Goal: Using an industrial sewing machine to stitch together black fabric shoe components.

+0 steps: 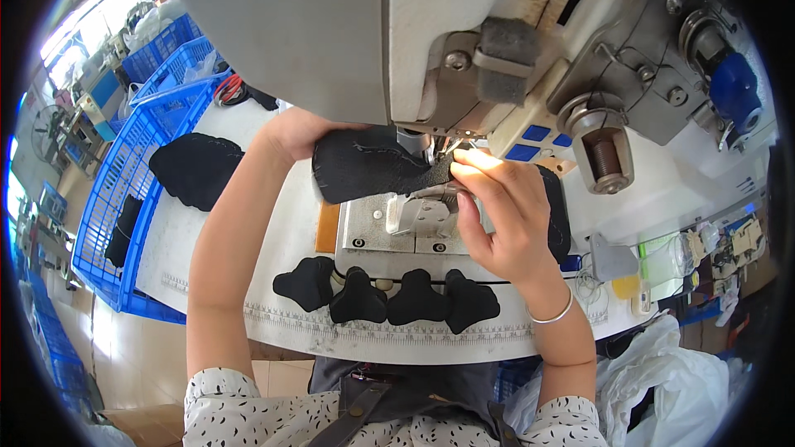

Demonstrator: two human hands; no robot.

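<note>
A black fabric piece (360, 167) lies under the needle area of a sewing machine (418, 149), with a seam line along its upper part. My left hand (300, 134) grips its far left edge, the fingers mostly hidden behind the cloth. Close beside the needle, my right hand (507, 203) pinches the narrow right end of the same piece, fingertips together under the machine's light. Below the metal plate (377, 236), several small black lobed fabric pieces (418, 298) sit in a row along the table's front edge. More black fabric (556, 211) shows behind my right hand.
A blue plastic basket (137, 261) stands at the left, near a stack of black fabric (196, 170). Red-handled scissors (229, 89) lie farther back. Thread tension parts and a brown spool (607, 157) are at the right. White plastic bags (662, 372) fill the lower right.
</note>
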